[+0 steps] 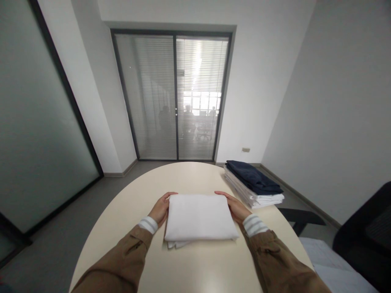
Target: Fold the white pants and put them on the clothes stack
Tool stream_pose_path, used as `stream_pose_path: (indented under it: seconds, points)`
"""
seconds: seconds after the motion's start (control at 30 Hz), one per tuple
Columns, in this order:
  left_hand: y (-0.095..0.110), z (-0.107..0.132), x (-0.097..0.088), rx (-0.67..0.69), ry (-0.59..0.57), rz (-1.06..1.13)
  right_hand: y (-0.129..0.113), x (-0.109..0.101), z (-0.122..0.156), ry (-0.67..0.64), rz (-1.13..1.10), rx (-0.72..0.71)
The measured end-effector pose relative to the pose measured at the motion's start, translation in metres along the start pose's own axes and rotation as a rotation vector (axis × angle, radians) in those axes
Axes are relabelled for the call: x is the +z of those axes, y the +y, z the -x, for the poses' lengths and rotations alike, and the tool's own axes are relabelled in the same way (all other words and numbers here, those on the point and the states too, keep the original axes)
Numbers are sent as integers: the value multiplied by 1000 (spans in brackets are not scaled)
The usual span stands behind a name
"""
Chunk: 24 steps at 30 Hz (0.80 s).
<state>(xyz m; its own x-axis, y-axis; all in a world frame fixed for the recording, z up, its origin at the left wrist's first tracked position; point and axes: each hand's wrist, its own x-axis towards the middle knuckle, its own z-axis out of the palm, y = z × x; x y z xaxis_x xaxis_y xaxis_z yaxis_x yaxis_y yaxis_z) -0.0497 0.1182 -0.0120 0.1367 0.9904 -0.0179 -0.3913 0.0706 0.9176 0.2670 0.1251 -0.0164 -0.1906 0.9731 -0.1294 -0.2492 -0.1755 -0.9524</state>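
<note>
A folded white cloth lies flat on the round cream table in front of me. My left hand rests against the cloth's left edge, fingers along its far corner. My right hand presses against the right edge in the same way. Both hands touch the cloth from the sides; whether the fingers reach under it is hidden. My sleeves are brown with striped white cuffs.
A stack of folded clothes, dark blue pieces on top of white ones, sits at the table's far right. A dark chair stands at the right. Glass sliding doors with blinds close the far wall.
</note>
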Motion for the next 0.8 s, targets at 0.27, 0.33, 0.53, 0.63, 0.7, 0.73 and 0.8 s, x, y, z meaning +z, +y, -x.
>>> stream_pose_path:
  seconds: [0.27, 0.33, 0.53, 0.63, 0.7, 0.73, 0.8]
  points:
    - [-1, -1, 4, 65, 7, 66, -9, 11, 8, -29, 12, 38]
    - [-3, -3, 2, 52, 30, 72, -5, 10, 6, -34, 92, 20]
    - [7, -9, -2, 184, 180, -231, 13, 5, -6, -56, 164, -64]
    - [17, 3, 14, 409, 139, -503, 16, 0, -12, 21, 300, -98]
    - [16, 18, 30, 562, 9, -830, 12, -2, -13, 109, 429, -154]
    - [11, 25, 37, 575, -64, -958, 7, -1, -12, 154, 506, -198]
    - [-3, 37, 48, 545, -97, -1127, -5, 8, -5, 207, 677, -315]
